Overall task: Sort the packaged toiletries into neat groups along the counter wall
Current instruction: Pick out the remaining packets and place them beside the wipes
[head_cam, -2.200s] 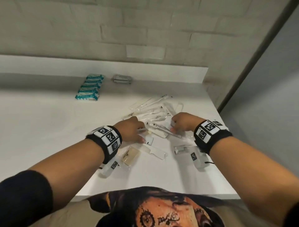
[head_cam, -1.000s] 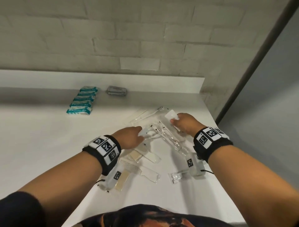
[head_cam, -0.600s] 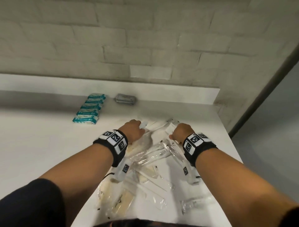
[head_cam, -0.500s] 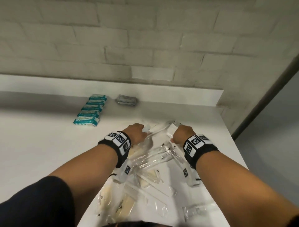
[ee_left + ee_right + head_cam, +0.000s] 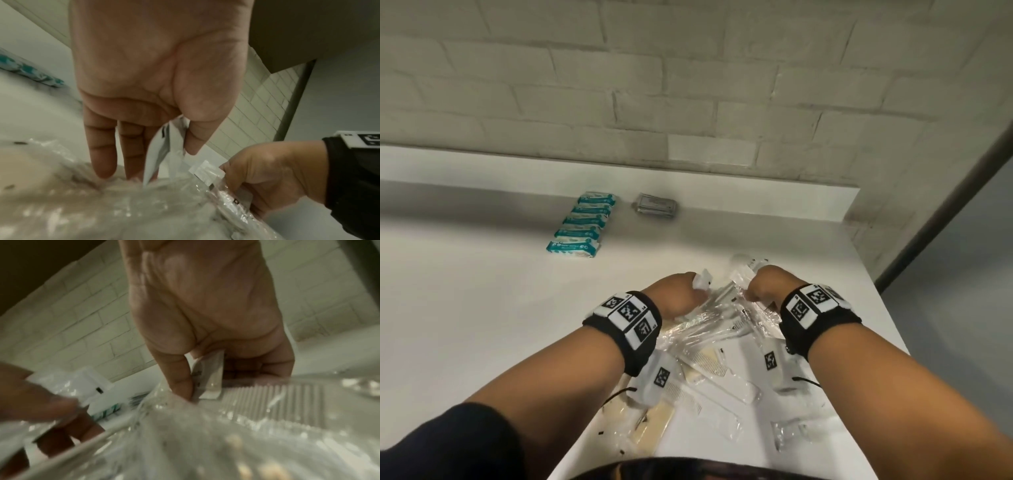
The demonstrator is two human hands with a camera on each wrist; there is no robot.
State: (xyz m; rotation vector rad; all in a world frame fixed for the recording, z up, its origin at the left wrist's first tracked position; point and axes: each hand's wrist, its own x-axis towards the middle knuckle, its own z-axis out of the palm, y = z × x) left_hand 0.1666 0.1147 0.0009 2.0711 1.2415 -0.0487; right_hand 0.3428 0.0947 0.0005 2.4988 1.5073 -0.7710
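Observation:
Both hands hover over a heap of clear-wrapped toiletries on the white counter (image 5: 465, 308). My left hand (image 5: 693, 291) pinches the white end of a clear packet (image 5: 164, 146) between thumb and fingers. To its right, my right hand (image 5: 751, 291) grips the white header of another long clear packet (image 5: 209, 378). A bundle of clear toothbrush packets (image 5: 709, 318) hangs between the two hands. Wrapped combs (image 5: 709, 366) lie loose below my wrists. A row of teal packs (image 5: 582, 222) and a grey packet (image 5: 655, 208) lie lined up by the wall.
A low white upstand (image 5: 756, 192) runs along the brick wall behind the counter. The counter's right edge (image 5: 876, 291) drops off next to my right wrist. Beige sachets (image 5: 654, 425) and a small clear packet (image 5: 794, 431) lie near the front edge.
Both hands have gathered long clear packets out of the pile and carried them forward toward the wall. Over the last half second they have drawn slightly closer together.

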